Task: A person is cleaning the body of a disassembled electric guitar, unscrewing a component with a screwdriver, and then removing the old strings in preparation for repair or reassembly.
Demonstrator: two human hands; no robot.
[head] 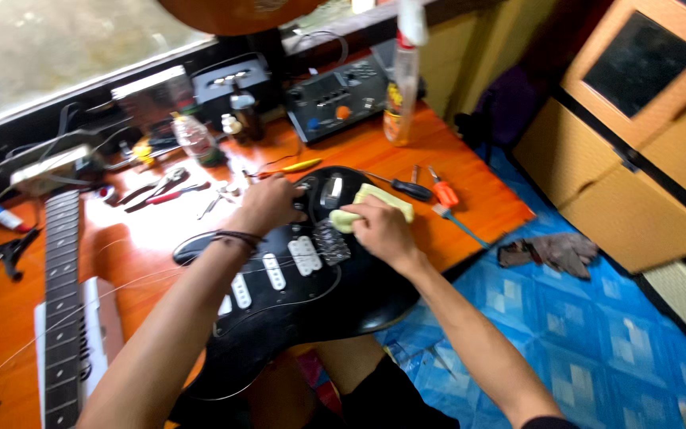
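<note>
Far left on the orange table (470, 191): detached guitar neck (63, 302) lying flat, its near end cut off by the frame edge. Pliers (160, 189) lie past it, far side.

Black guitar body (311, 294) sits centre, overhanging the near table edge, partly over the person's lap; white pickups face up.

Left hand (267, 205): fingers curled loosely, resting on the body's far edge by the knobs. Not gripping anything I can make out; fingertips hidden behind the knuckles.

Right hand (383, 230): closed down on a pale yellow cloth (375, 205), pressing it onto the body beside the bridge (331, 242). Palm hides part of the cloth.

Hands near each other, not touching.

Right of the cloth: black-handled screwdriver (410, 189), orange-handled one (443, 193). Spray bottle (402, 79) further back, top blurred. Grey gloves (553, 250) on the blue floor mat (597, 334).
</note>
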